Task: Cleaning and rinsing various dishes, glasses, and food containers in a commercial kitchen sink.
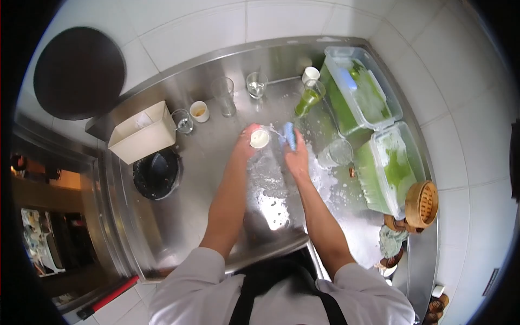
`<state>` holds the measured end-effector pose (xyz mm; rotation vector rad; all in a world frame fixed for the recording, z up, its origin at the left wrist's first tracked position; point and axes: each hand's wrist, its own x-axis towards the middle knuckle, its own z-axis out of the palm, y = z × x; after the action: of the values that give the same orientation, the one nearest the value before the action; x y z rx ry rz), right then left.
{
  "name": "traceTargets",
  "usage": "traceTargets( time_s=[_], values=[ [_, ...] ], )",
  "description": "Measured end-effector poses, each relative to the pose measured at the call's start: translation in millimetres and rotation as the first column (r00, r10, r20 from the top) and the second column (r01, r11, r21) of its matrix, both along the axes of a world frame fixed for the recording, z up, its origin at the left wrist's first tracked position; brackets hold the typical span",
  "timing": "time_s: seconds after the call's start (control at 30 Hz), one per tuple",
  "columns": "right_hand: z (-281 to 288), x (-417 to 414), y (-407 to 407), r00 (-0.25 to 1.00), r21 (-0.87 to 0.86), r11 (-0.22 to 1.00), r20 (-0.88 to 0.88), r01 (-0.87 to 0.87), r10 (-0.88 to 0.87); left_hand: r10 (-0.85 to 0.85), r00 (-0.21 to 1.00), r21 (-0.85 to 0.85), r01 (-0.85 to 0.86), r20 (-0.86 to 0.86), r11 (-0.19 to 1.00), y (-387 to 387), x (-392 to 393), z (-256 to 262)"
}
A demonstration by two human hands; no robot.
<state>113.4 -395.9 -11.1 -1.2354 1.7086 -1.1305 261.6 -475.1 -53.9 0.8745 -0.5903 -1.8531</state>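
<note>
My left hand (pixel 246 142) grips a small white cup (pixel 259 139), its round opening turned up toward me. In my right hand (pixel 296 156) is a blue sponge or cloth (pixel 289 136), held a short way to the right of the cup and apart from it. White suds cling around both hands. Below them the stainless steel counter (pixel 203 170) is wet, with foam spread over its middle and right part. A clear glass (pixel 336 153) lies tilted to the right of my right hand. Further back, a glass of green liquid (pixel 308 99) leans beside another white cup (pixel 310 75).
Two clear plastic tubs (pixel 365 89) of green, foamy liquid line the right side, with a bamboo steamer (pixel 422 204) at the nearer one's end. Along the back stand a tumbler (pixel 256 85), a tall glass (pixel 225 97) and a cream bin (pixel 142 132). A black bowl (pixel 156 174) sits left.
</note>
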Motion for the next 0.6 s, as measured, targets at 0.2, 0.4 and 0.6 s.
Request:
traceTargets(
  time_s=[0.2, 0.4, 0.6],
  values=[
    [32, 35, -7, 0.697, 0.068, 0.930, -0.642, -0.362, 0.318, -0.063, 0.724, -0.328, 0.387, 0.687, 0.862, 74, 27, 89],
    [-13, -3, -8, 0.879, 0.019, 0.967, 0.422, -0.253, 0.222, -0.305, 0.748, -0.208, 0.506, 0.590, 0.837, 45, 38, 32],
    [98, -8, 26, 0.957, -0.066, 0.969, -0.153, 0.240, -0.247, 0.125, 0.410, -0.266, 0.308, 0.903, 0.913, 23, 7, 27]
  ],
)
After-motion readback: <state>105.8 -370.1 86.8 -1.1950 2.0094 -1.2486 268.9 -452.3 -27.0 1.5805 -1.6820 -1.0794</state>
